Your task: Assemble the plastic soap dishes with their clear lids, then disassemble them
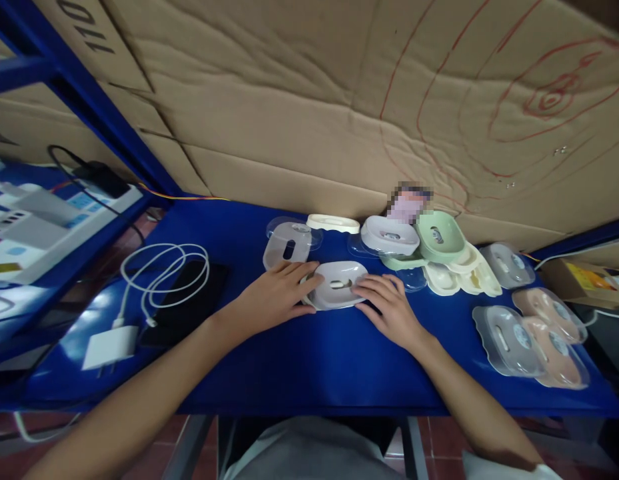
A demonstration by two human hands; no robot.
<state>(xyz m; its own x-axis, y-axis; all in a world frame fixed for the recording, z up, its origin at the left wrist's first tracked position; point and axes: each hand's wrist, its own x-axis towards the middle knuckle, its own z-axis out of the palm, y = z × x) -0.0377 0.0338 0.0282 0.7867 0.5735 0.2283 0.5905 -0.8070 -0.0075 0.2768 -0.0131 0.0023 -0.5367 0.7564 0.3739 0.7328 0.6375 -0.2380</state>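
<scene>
At the middle of the blue bench (334, 373), a pale dish (327, 297) with a slot in its floor sits between the person's two hands, its hollow side facing up. The left hand (284, 293) grips its left end, fingers bent over the rim and thumb at the near side. The right hand (388, 308) has its fingers closed on the right end. Just behind the left hand lies a pale slotted plate (272, 244), with a cream dish (334, 222) farther back. Behind and to the right, a lilac dish (382, 241) and a green dish (452, 241) stand side by side, near a few cream trays (440, 280). Toward the right end are a grey dish (500, 350) and peach dishes (559, 363) in clear plastic. On the left, a white charger (109, 347) lies near a black object (189, 303) with a coiled cable (176, 303) over it. Cardboard (269, 100) covers the back.
</scene>
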